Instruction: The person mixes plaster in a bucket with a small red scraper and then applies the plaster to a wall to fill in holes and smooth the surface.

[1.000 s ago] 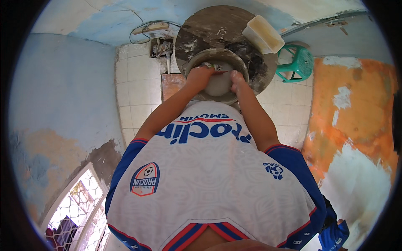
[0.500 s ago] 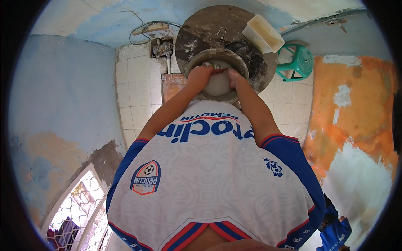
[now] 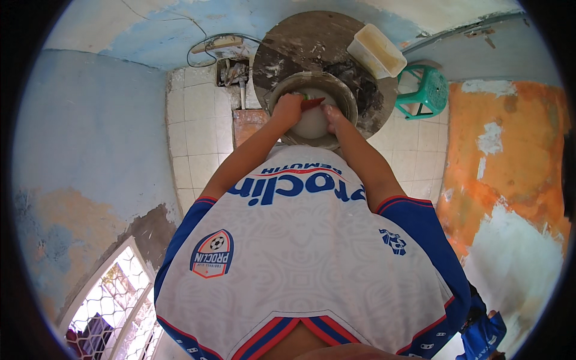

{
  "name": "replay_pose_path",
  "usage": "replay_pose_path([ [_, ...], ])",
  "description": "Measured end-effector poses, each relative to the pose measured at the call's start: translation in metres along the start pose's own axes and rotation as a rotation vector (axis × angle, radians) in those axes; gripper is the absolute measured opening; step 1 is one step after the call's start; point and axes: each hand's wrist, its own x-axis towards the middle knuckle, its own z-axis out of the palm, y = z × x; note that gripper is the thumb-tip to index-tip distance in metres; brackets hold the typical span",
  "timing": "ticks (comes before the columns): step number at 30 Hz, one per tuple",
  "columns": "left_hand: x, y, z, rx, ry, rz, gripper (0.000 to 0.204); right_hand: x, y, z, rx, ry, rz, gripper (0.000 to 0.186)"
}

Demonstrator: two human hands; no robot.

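The person's white shirt fills the lower middle, and its hem reaches up close to the bucket at six o'clock; leaning further forward could smear it or nudge the rim. The pale tiled floor lies to both sides, and any splash over the edge could leave it slick underfoot. The big round board spreads beyond the bucket from ten round to three o'clock, dirty and scuffed. Whether the bucket stands on it or just in front of it I cannot tell; if on it, a tilt of the board could tip both.

The green stool sits well apart at three o'clock. The bucket is between the forearms, with a pale, cloudy mix inside. The plastic tub leans out over the board's edge at one o'clock from the bucket, so a knock could send it off.

The left hand, at nine o'clock inside the rim, has its fingers closed on a small red piece, which sits over the mix, pointing toward three o'clock. Wet fingers could let it slip in. The right hand is at three o'clock, fingers curled near the red tip; whether it grips anything I cannot tell. If that tip is sharp, a slip could nick the thumb.
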Motion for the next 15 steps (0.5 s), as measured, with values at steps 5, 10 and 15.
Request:
replay_pose_path([
  [5,0.005,0.001,0.000,-0.071,-0.050,-0.053,0.018,0.028,0.013,-0.017,0.038,-0.017,0.003,0.035],
  [10,0.008,0.004,-0.006,-0.109,-0.110,-0.138,0.031,0.006,0.008,-0.008,0.149,-0.115,-0.007,0.039],
  [15,0.014,-0.002,-0.001,-0.124,-0.133,-0.132,0.032,-0.022,-0.005,0.011,0.048,0.023,-0.040,0.057],
])
